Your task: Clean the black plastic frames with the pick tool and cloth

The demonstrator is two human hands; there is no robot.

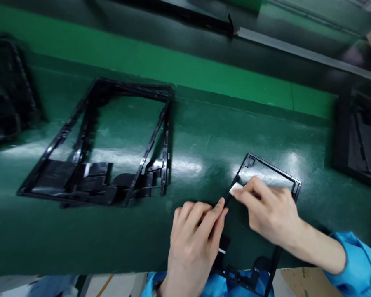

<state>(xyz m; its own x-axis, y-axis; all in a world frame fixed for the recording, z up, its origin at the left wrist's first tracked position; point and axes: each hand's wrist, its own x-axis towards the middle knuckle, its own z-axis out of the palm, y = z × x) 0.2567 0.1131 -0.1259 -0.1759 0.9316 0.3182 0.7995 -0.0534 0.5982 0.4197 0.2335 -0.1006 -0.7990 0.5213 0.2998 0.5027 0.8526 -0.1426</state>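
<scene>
Glossy green tabletop [198, 136]; left hand [191, 239] pinches thin black rectangular frame [273, 168]; right hand [273, 212] pinches white pad [235, 189].

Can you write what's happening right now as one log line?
left hand: fingertips at side of black frame | right hand: holding small white piece at same side | nearby: overlapping black frames on green table

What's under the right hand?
The right hand pinches a small white piece over the black frame. Part of the frame's right side is hidden beneath hand and wrist.
</scene>
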